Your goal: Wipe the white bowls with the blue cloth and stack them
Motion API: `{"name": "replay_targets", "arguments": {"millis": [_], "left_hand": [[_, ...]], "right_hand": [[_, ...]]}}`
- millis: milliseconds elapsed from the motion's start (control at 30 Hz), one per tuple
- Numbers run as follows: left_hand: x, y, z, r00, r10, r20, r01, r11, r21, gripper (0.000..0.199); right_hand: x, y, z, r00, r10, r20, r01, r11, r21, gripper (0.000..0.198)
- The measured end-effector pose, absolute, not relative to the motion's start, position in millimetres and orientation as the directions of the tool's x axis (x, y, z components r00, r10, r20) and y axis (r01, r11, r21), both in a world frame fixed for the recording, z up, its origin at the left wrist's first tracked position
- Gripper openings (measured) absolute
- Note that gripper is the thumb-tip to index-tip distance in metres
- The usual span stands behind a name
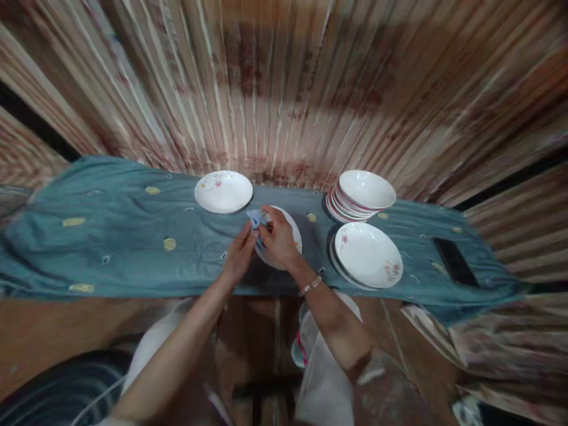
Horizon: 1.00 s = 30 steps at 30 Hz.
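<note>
A small light-blue cloth (255, 218) is bunched between my two hands near the middle of the table. My left hand (240, 251) pinches it from the left, with the fingers closed. From the right, my right hand (278, 236), with a bracelet on its wrist, has its fingers closed at the cloth too. Under both hands is a white plate (296, 232), partly hidden by the right hand. Another white plate (224, 192) with a floral print lies behind and to the left of my hands.
On the right stand a stack of white bowls (366, 188) and a stack of floral plates (368, 255). A black phone (455, 261) lies farther right. The table has a teal patterned cloth (128, 236). A pleated curtain (284, 100) hangs right behind it.
</note>
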<state>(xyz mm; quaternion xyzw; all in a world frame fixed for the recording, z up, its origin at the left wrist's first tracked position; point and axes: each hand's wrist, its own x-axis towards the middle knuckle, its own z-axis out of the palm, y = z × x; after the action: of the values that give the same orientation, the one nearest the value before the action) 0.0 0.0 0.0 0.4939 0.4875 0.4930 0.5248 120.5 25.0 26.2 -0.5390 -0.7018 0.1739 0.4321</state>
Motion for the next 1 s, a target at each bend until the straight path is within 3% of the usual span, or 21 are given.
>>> {"name": "replay_targets", "arguments": {"millis": [233,567,1000], "left_hand": [[1.9,-1.5,0.8,0.019,0.998,-0.057,0.020,0.057,0.998,0.058],[1.5,-6.4,9.9,0.053,0.997,0.054,0.029,-0.056,0.998,0.060],[1.0,-10.7,13.0,0.051,0.998,-0.021,-0.046,0.024,0.999,0.065]], "right_hand": [[124.6,23.8,32.6,-0.165,0.890,0.425,0.678,0.416,-0.606,0.039],[134.4,51.4,26.1,-0.136,0.894,0.427,0.727,0.383,-0.571,0.033],[148.7,63.9,32.7,0.012,0.977,0.215,0.875,0.093,-0.475,0.031]]}}
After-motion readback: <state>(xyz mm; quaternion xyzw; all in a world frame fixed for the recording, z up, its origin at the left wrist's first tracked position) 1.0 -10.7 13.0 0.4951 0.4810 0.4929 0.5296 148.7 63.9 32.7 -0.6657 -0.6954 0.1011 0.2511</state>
